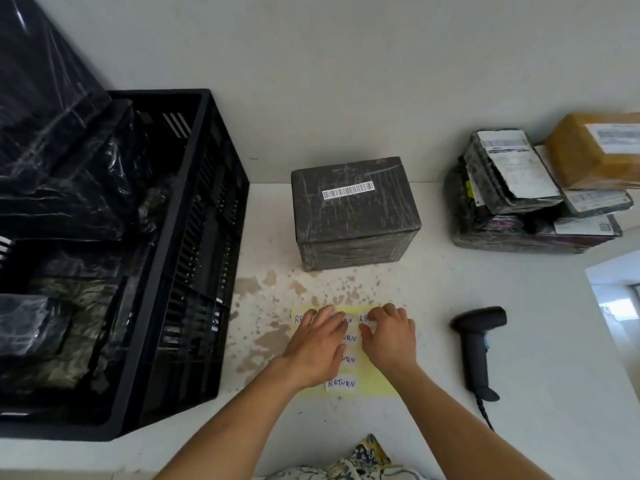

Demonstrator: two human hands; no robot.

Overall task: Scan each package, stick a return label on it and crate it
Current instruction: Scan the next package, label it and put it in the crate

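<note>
A dark wrapped box (pixel 353 216) with a white barcode strip on top stands in the middle of the table. In front of it lies a yellow sheet (pixel 377 384) carrying several white RETURN labels. My left hand (pixel 317 344) presses flat on the sheet. My right hand (pixel 389 336) has its fingertips pinched at the corner of a label near the sheet's top right. A black handheld scanner (pixel 478 344) lies on the table to the right of my hands. A black crate (pixel 194 258) at the left holds several dark wrapped packages.
A pile of wrapped packages (pixel 512 199) with shipping labels sits at the right, a tan box (pixel 595 150) on top. The scanner's cable (pixel 485 414) trails to the front edge. A big black bag (pixel 45 98) leans over the crate. Brown stains mark the tabletop.
</note>
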